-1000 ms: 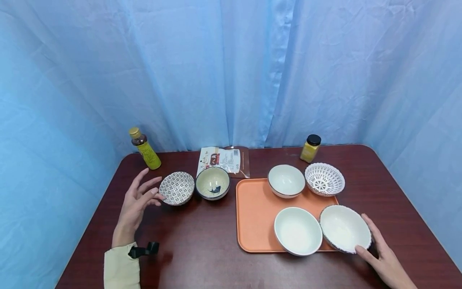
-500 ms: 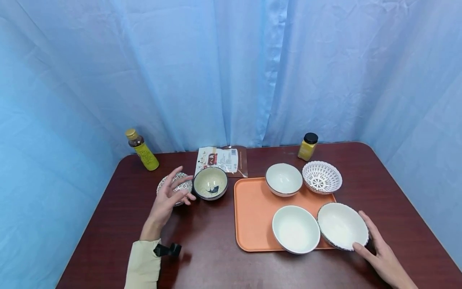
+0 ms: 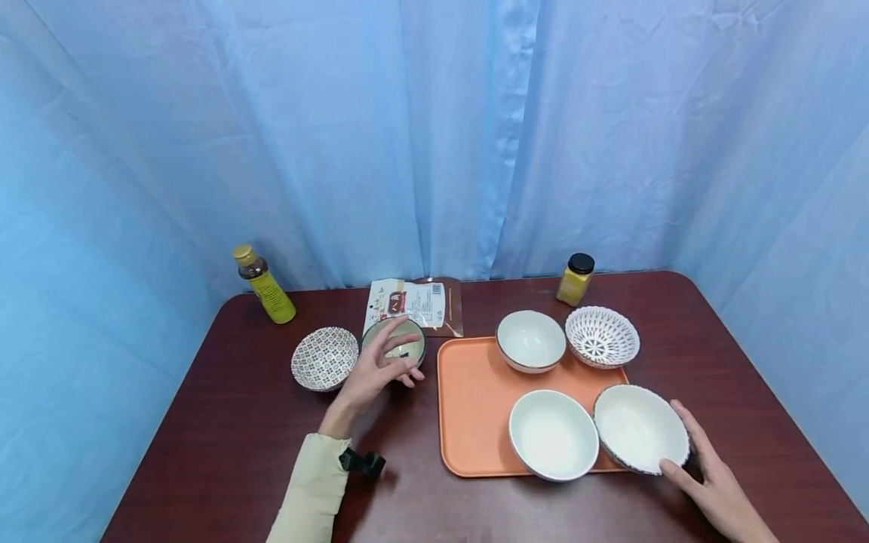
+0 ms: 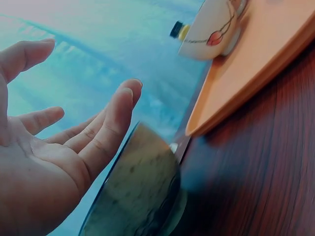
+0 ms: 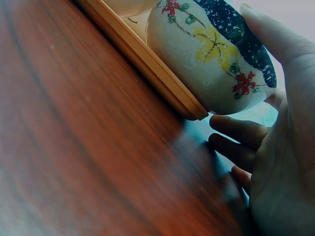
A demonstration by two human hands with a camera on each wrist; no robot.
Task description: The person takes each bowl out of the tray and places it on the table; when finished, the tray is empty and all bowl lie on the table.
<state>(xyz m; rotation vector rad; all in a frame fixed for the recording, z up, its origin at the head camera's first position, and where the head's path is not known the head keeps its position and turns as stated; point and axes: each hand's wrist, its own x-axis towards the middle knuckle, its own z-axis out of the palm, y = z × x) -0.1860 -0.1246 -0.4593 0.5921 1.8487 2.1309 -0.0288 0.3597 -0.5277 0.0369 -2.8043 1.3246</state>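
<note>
A: What's the right hand up to?
B: It grasps the flowered bowl by thumb and fingers, at the near right corner of the tray.
A: And the left hand?
B: Loosely spread, holding nothing, by the green bowl; I can't tell whether they touch.
A: Farther back?
B: A packet behind the green bowl, a bottle left, a jar right.

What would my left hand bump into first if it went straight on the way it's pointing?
Probably the dark-rimmed green bowl, which your left hand overlaps in the head view. Its height above the rim is unclear; if it clears the bowl, the white-and-brown food packet seems next.
</note>
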